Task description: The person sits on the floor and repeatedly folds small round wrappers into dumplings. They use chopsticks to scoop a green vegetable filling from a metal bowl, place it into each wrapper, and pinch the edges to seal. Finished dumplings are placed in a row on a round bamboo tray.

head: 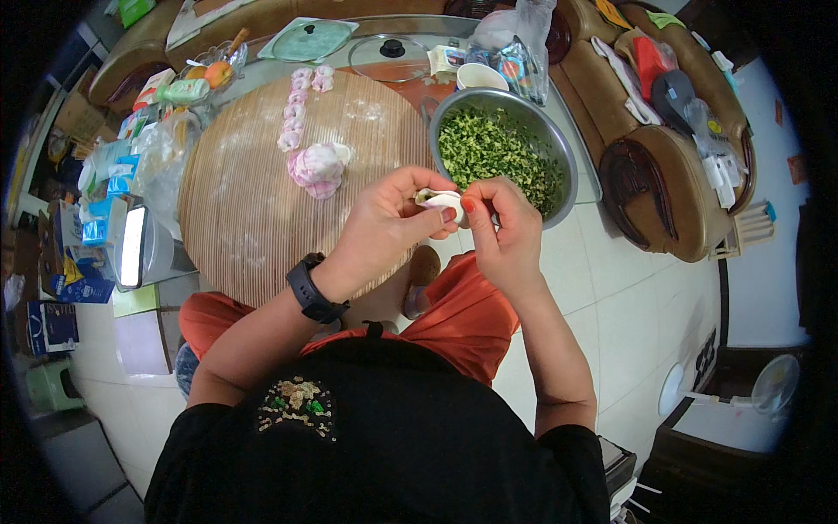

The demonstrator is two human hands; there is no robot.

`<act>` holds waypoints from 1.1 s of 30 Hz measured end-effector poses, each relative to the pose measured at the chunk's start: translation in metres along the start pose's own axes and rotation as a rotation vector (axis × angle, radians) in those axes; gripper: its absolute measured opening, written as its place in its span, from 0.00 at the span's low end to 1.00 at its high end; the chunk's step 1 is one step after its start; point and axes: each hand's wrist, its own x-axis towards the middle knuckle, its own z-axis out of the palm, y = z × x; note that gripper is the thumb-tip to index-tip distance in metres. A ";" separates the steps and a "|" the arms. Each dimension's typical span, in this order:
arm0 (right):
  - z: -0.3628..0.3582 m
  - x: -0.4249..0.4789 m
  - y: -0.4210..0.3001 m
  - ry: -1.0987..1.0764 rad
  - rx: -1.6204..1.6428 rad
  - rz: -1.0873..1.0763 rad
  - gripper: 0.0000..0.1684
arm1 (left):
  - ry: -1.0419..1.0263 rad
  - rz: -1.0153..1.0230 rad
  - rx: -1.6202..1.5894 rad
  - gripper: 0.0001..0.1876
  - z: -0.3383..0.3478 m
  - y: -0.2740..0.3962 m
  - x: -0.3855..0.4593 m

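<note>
Between my two hands is a partly folded dumpling, its white wrapper showing a gap of filling at the left end. My left hand grips it with thumb and fingers. My right hand pinches its right edge. Just beyond my right hand stands a steel bowl of chopped green filling. To the left, a round slatted wooden board dusted with flour carries a pile of pink-and-white wrappers. A row of folded dumplings stretches behind the pile, with a couple more alongside.
A glass lid, a white cup and plastic bags lie at the back of the glass table. On the left are a fruit bowl, a bottle and a lit phone. A brown sofa stands right.
</note>
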 end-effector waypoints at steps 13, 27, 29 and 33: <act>-0.002 0.004 -0.005 -0.087 -0.117 -0.082 0.04 | -0.014 0.061 0.144 0.21 -0.001 0.005 -0.002; -0.001 0.009 -0.008 -0.141 -0.055 -0.143 0.05 | -0.024 0.110 0.483 0.23 -0.009 0.002 -0.001; 0.000 0.010 -0.010 -0.150 -0.018 -0.128 0.04 | -0.022 0.161 0.555 0.23 -0.013 0.001 -0.002; 0.002 0.012 -0.009 -0.172 -0.017 -0.147 0.03 | -0.027 0.153 0.614 0.23 -0.012 0.005 -0.001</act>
